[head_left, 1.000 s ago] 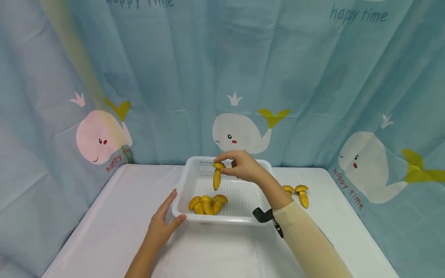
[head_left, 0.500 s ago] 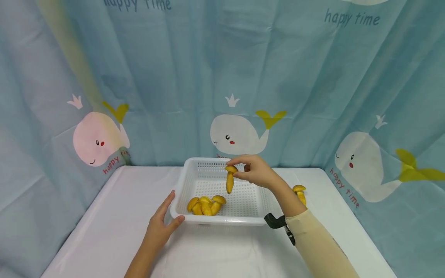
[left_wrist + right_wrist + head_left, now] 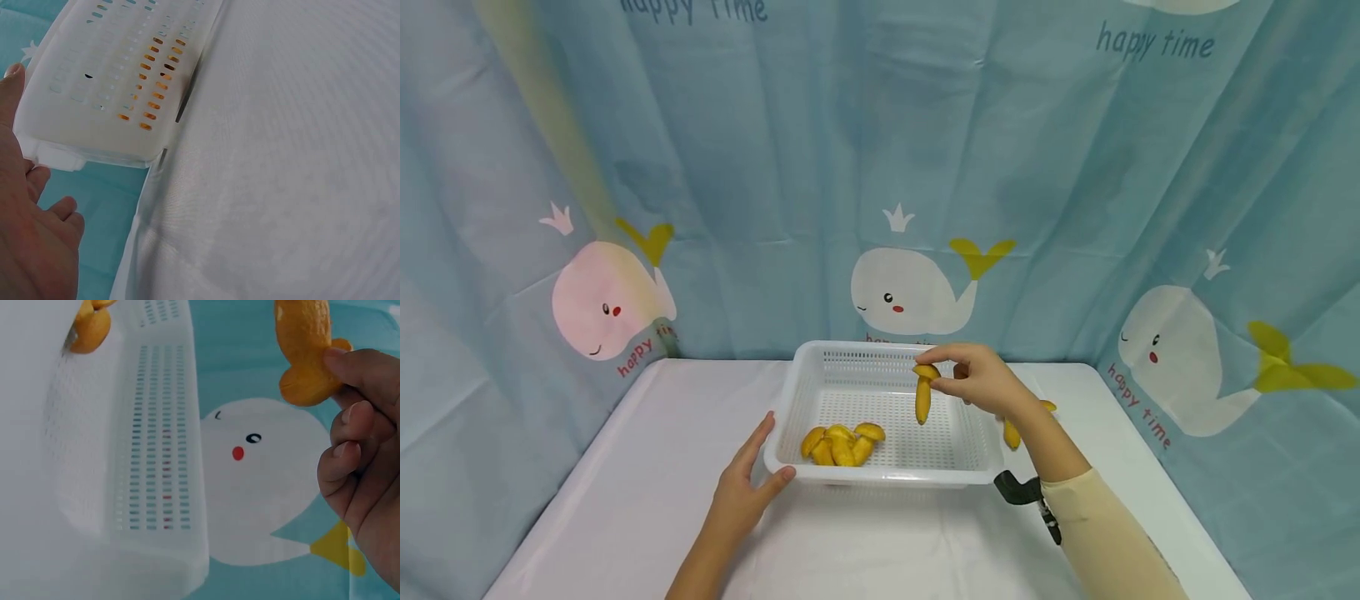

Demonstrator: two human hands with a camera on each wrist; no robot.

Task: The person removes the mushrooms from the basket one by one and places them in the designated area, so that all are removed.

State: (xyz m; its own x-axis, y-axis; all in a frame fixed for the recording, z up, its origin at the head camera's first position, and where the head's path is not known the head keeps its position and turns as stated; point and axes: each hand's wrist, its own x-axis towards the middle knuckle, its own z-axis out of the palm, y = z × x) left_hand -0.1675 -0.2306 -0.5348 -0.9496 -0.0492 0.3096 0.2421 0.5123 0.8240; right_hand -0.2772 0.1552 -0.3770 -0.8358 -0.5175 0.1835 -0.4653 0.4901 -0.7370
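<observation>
Pinching a yellow mushroom (image 3: pixel 922 398) by its cap, the right hand (image 3: pixel 977 379) holds it stem-down over the white basket (image 3: pixel 887 476). The left hand (image 3: pixel 741 492), thumb and fingers spread wide, touches the basket's near-left corner. More mushrooms (image 3: pixel 844 447) cluster inside; others (image 3: pixel 1012 435) lie on the bench (image 3: pixel 850 546), right of the basket.

1 yellow mushroom (image 3: pixel 922 398) was pinched cap-up by the right hand (image 3: pixel 988 379) above the white perforated basket (image 3: pixel 887 476), where further mushrooms (image 3: pixel 844 450) were clustered.
</observation>
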